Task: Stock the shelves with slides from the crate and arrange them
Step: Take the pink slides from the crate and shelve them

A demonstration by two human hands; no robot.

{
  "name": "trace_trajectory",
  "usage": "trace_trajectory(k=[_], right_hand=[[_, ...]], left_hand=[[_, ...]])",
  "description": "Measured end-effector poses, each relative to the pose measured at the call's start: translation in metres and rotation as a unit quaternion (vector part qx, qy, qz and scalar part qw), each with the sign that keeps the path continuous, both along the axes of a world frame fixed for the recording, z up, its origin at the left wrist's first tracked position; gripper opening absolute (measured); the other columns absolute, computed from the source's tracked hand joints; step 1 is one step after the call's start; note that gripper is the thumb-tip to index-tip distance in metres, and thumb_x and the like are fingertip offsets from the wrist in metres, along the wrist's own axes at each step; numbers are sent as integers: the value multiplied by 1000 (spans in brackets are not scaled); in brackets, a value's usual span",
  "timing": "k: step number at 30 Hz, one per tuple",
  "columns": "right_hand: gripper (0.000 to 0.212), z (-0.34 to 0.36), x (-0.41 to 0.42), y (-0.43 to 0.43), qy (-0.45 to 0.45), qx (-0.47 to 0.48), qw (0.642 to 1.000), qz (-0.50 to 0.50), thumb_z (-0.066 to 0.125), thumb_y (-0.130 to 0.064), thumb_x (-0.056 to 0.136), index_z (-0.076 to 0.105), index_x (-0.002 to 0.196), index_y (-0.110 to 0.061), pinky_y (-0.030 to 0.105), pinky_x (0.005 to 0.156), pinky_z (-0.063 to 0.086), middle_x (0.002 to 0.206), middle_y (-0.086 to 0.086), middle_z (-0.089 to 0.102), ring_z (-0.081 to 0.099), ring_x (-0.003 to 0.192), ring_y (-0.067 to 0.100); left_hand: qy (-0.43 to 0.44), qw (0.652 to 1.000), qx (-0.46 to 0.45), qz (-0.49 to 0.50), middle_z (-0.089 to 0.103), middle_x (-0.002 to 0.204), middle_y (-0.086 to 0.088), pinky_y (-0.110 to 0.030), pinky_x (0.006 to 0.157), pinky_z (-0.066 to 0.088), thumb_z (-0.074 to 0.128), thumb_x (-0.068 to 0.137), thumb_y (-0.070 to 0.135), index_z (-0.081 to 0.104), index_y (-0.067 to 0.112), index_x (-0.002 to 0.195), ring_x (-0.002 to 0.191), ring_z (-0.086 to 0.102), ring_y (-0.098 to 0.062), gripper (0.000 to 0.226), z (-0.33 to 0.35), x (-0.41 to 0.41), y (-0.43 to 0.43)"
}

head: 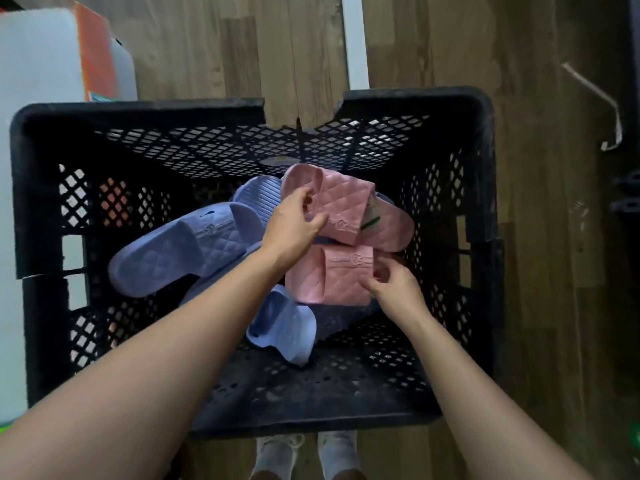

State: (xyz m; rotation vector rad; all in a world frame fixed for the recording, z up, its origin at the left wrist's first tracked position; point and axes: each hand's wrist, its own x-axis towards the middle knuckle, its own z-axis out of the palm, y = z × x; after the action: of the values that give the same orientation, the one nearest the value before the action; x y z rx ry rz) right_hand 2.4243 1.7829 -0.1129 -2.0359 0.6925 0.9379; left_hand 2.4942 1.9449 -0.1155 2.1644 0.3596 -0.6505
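Wood-plank floor (450, 46), white post (355, 39), dim light

Black mesh crate (138, 110), quilted upper pink slide (346, 199) tilted mid-crate, lower pink slide (332, 275) just beneath, blue slides (180, 247) toward crate's left wall.

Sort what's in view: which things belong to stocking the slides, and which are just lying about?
Job: crate; upper pink slide, gripped by the left hand; lower pink slide, held by the right hand; blue slides.
Lying about: orange and white box beside the crate; metal hook on the floor.
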Motion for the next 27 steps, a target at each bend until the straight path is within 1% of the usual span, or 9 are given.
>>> trace_trajectory(k=[2, 4, 7, 9, 13, 17, 21, 24, 27], right_hand=[[30, -12, 0, 6, 10, 33, 998, -58, 69, -13, 80, 63, 109, -7, 36, 88, 49, 105, 9, 65, 61, 99, 25], [27, -19, -1, 9, 15, 45, 994, -102, 70, -11, 79, 62, 104, -6, 35, 84, 50, 98, 10, 64, 60, 92, 24], [17, -23, -3, 10, 11, 20, 992, -123, 70, -8, 78, 61, 93, -11, 41, 84, 52, 93, 11, 65, 63, 90, 29], [15, -18, -5, 8, 8, 15, 992, -126, 67, -4, 78, 60, 86, -14, 44, 83, 52, 91, 13, 67, 64, 89, 32], [11, 3, -9, 8, -2, 23, 993, -116, 64, -3, 81, 63, 90, -8, 35, 78, 51, 93, 13, 69, 65, 86, 27], [13, 30, -14, 11, -15, 29, 993, -113, 63, -4, 82, 62, 89, -14, 41, 81, 54, 90, 8, 69, 66, 85, 23], [12, 67, -20, 18, -32, 32, 997, -68, 65, -9, 81, 63, 92, -15, 41, 80, 53, 88, 4, 69, 64, 84, 22], [17, 100, -23, 23, -45, 29, 998, -18, 63, -14, 82, 63, 99, -12, 38, 81, 50, 95, 3, 67, 61, 89, 20], [17, 139, -30, 27, -65, 46, 997, -11, 61, -13, 84, 62, 100, -14, 35, 82, 50, 98, -3, 67, 60, 90, 15]], left_hand=[[-4, 1000, -2, -8, 54, 131, -6, -19, 89, 35, 61, 88, 19, 41, 10, 138, 117, 51, -19, 55, -11, 7, -4], [1, 1000, -11, 4, 58, 126, -7, -21, 89, 38, 63, 86, 18, 47, 9, 133, 112, 54, -19, 50, -19, 13, -6], [22, 998, -44, 29, 65, 104, -9, -32, 83, 47, 65, 84, 15, 60, 7, 110, 94, 59, -22, 27, -26, 19, -7], [33, 997, -66, 31, 63, 90, -9, -34, 76, 47, 65, 84, 11, 61, 6, 95, 83, 56, -21, 13, -22, 19, -8], [29, 995, -76, 57, 51, 74, -3, -30, 67, 40, 63, 84, 9, 55, 10, 79, 73, 45, -15, 10, -7, 10, -6], [19, 990, -103, 93, 58, 79, -2, -31, 75, 46, 62, 84, 3, 56, 10, 87, 78, 54, -18, 10, 25, 1, 2], [9, 989, -97, 107, 56, 76, 8, -12, 64, 42, 60, 85, 1, 53, 14, 84, 77, 53, -13, 14, 66, -9, 17], [-5, 989, -90, 118, 54, 77, 8, -7, 60, 40, 58, 86, 1, 53, 9, 90, 73, 51, -9, 11, 103, -19, 29], [-10, 984, -105, 146, 57, 79, 4, -7, 59, 42, 57, 87, 3, 55, 9, 91, 71, 51, -5, 7, 142, -33, 41]])
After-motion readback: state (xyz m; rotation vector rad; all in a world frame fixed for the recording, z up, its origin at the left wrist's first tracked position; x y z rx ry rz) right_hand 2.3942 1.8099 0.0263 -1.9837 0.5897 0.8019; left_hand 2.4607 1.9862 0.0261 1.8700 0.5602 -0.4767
